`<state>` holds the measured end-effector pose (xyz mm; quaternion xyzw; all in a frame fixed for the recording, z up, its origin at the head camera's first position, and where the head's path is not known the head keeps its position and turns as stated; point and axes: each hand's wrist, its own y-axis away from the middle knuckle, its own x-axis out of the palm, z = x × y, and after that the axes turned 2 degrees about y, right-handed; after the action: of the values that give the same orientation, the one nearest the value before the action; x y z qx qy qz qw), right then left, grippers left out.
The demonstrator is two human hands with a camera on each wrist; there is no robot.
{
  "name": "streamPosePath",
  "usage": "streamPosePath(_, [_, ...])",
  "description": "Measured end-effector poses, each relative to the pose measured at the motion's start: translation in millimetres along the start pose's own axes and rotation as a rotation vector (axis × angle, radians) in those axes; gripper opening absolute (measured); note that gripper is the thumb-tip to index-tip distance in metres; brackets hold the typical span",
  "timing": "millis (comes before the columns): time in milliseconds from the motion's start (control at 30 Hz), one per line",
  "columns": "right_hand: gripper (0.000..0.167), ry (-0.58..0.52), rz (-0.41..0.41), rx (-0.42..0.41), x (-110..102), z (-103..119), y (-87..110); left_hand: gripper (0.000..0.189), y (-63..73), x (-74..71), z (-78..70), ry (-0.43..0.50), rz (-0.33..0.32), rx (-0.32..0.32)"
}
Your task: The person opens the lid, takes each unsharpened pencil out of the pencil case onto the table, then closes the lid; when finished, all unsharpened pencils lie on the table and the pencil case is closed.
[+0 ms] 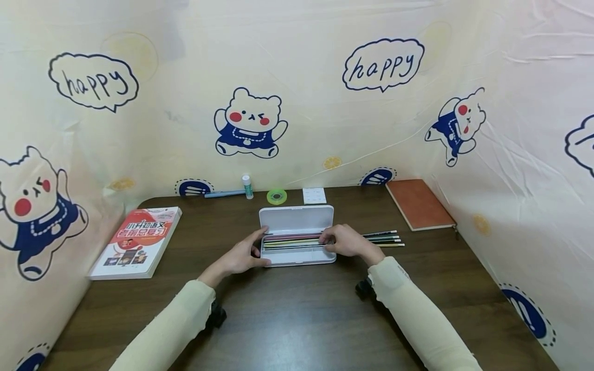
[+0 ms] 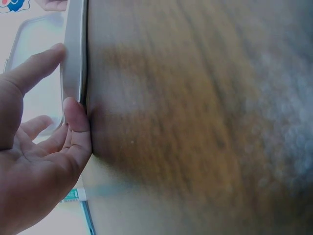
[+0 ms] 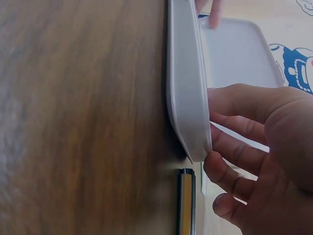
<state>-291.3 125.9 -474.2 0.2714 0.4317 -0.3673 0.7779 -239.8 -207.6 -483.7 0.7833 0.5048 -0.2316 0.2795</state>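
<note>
Where the cream printed sheet rises behind the dark brown wooden bench, two blue-outlined speech bubbles read "happy". At far left lies a thick red-and-white paperback book with a Chinese title; "语文" and "总复习" are legible. Next, along the back edge, are a slim blue stick and an upright white glue stick with a teal cap, label too small to read.

The left hand grips the left end of an open white rectangular pencil case, thumb at the front, fingers bent round the end. The case sits mid-bench, long axis left to right, lid raised at the far side; slender coloured pencils lie lengthwise inside. Behind it are a green tape roll and a white paper pad.

The right hand obstructs the case's right end, fingers bent and touching it; whether they pinch anything cannot be told. Beyond lie loose striped pencils, left ends hidden, then a reddish-brown notebook.
</note>
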Motion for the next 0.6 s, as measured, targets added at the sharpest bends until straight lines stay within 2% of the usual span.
streamPosePath(200, [0.014, 0.000, 0.003, 0.001, 0.0, 2.4, 0.3, 0.096, -1.0, 0.2, 0.8, -0.002, 0.000, 0.004])
streamPosePath(600, [0.014, 0.033, -0.014, -0.068, 1.1, 2.9, -2.4, 0.094, 0.2, -0.1, -1.2, -0.001, -0.002, 0.012])
